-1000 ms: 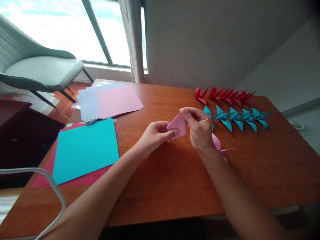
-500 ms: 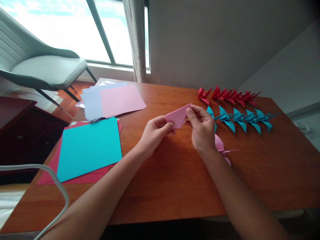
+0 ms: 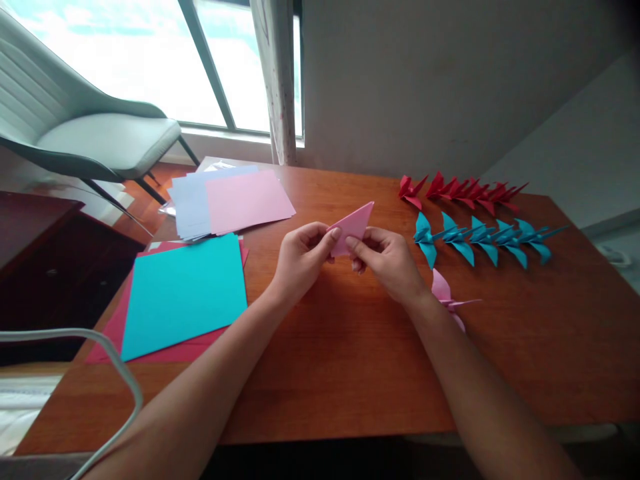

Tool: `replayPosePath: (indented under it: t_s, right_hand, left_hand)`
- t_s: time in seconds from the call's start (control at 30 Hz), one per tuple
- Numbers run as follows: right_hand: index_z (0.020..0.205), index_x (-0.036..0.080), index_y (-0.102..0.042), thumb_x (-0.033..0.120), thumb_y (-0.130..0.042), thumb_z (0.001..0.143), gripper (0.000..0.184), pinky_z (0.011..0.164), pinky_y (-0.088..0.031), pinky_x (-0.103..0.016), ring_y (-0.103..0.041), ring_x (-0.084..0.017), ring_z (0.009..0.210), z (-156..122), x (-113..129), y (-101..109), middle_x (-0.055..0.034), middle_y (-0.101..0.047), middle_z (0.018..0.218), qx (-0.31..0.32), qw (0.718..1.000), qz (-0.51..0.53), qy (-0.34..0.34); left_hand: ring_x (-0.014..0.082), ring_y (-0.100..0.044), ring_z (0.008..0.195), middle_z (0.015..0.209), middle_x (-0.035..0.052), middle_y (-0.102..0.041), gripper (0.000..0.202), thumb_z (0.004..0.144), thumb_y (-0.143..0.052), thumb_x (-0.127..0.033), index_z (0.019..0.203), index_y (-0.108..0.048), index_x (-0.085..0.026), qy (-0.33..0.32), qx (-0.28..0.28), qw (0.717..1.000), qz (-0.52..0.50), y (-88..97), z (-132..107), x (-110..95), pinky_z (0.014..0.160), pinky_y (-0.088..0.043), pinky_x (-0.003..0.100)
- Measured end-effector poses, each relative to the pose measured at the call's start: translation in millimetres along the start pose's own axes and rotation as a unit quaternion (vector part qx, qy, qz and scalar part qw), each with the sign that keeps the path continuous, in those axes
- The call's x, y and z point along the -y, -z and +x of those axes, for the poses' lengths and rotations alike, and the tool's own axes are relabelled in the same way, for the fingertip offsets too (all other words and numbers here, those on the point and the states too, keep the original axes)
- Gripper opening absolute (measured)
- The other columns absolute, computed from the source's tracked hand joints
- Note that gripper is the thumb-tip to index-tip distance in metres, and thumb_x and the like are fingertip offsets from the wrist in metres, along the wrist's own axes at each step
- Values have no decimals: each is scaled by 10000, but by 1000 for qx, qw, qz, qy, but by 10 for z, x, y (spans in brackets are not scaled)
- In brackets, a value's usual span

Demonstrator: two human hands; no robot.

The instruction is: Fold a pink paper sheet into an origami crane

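Observation:
A small folded piece of pink paper [image 3: 354,223] is held above the table between both hands, one pointed corner sticking up to the right. My left hand [image 3: 306,257] pinches its left side, thumb on the near face. On the lower right part presses the thumb of my right hand [image 3: 393,260], with the fingers curled behind the paper. Partly covered by my right forearm, a pink paper crane [image 3: 444,288] lies on the table. Farther right are a row of blue paper cranes [image 3: 457,239] and, behind it, a row of red paper cranes [image 3: 453,190].
On the left of the wooden table [image 3: 320,373] lie a turquoise sheet stack [image 3: 187,293] over red sheets [image 3: 107,340], with pink sheets [image 3: 253,203] and pale blue sheets [image 3: 193,207] behind. A white cable [image 3: 120,370] loops at lower left. A chair [image 3: 110,143] stands by the window.
My right hand has slid from the paper's upper right corner down to its lower right part, closer to my left hand. The pointed corner now shows free. The view has shifted slightly.

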State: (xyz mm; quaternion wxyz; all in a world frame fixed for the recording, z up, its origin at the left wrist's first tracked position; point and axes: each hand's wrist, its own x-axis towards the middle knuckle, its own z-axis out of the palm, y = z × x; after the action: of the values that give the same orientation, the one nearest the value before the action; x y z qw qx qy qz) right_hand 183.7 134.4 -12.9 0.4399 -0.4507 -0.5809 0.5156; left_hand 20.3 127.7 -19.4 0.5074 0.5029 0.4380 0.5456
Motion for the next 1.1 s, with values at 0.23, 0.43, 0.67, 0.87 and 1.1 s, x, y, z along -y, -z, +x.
replayPosePath:
  t_s: [0.23, 0.43, 0.67, 0.87, 1.1]
  right_hand:
    - [802, 190, -679, 521, -795, 771, 353, 493, -531, -239, -631, -117, 514, 3, -1, -40, 11, -699, 634, -5, 998, 68, -13]
    - [821, 189, -697, 521, -766, 798, 340, 508, -530, -243, -628, -125, 560, 19, -22, -1, 3, -697, 675, 6, 1000, 28, -10]
    - [770, 199, -729, 458, -767, 808, 264, 512, -493, -240, -583, -124, 598, 34, -51, 11, 15, -656, 659, -77, 996, 21, 35]
    - [787, 217, -734, 417, -815, 748, 219, 652, -567, -275, -625, -128, 680, 60, -34, 24, 16, -695, 761, -134, 985, 107, 22]
    - [780, 229, -724, 422, -799, 764, 207, 655, -573, -294, -628, -138, 682, 72, -64, 27, 10, -688, 762, -161, 982, 99, 23]
  left_hand:
    - [89, -532, 567, 660, 2, -625, 353, 847, -748, -497, 766, -699, -157, -9, -14, 1000, 8, -6, -19, -21, 511, -421, 202]
    - [90, -515, 542, 622, -6, -608, 367, 838, -752, -511, 743, -681, -164, -25, -11, 999, 24, -18, -29, -37, 500, -398, 209]
    - [90, -523, 542, 631, 3, -624, 371, 833, -753, -508, 753, -680, -153, -15, 19, 1000, 17, -39, -22, -9, 492, -391, 207]
    - [84, -512, 553, 627, -4, -606, 338, 822, -775, -456, 729, -661, -151, 0, 42, 999, 8, -38, -26, -20, 498, -380, 198]
    - [83, -503, 554, 635, -10, -592, 318, 821, -770, -435, 723, -648, -158, 15, 59, 998, 3, -38, -19, -17, 501, -374, 200]
